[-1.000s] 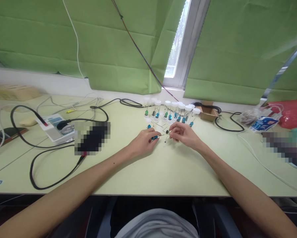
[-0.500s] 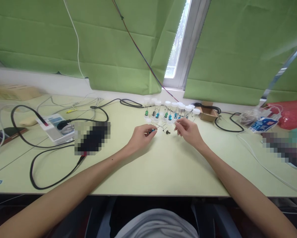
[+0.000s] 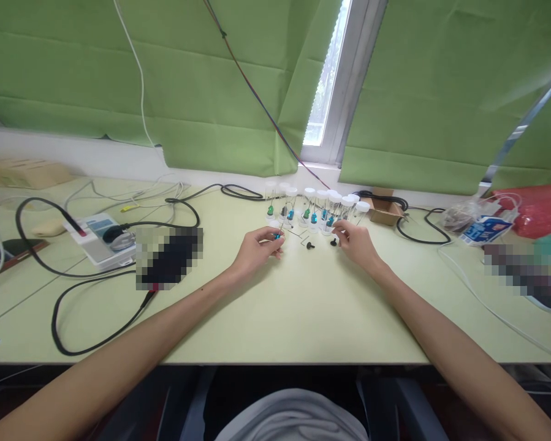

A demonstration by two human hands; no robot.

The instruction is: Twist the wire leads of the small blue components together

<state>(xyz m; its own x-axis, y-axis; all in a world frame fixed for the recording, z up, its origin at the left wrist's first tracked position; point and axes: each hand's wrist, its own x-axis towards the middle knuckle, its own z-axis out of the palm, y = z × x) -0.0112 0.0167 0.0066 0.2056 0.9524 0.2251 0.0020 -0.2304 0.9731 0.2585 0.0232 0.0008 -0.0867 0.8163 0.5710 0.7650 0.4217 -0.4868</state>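
Note:
My left hand (image 3: 255, 248) rests on the pale green desk (image 3: 303, 306), fingers pinched on a small blue component (image 3: 277, 236) with wire legs. My right hand (image 3: 357, 240) reaches toward a row of small clear vials with white caps (image 3: 319, 205), its fingers curled at the vial bases; whether it holds anything is hidden. A small black component (image 3: 309, 245) lies on the desk between my hands, and another black one (image 3: 333, 242) sits just left of my right fingers. The vials hold blue, green and dark parts.
Black cables (image 3: 73, 269) loop across the left of the desk by a white device (image 3: 98, 236) and a blurred dark patch (image 3: 168, 257). A small cardboard box (image 3: 385, 211) stands right of the vials, with a plastic bag (image 3: 480, 223) and a red bag (image 3: 532, 211) beyond. Green blinds hang behind.
Both hands have moved away from me toward the vials. My right hand set down the black component it held a second ago and shifted right. My left hand kept the blue part.

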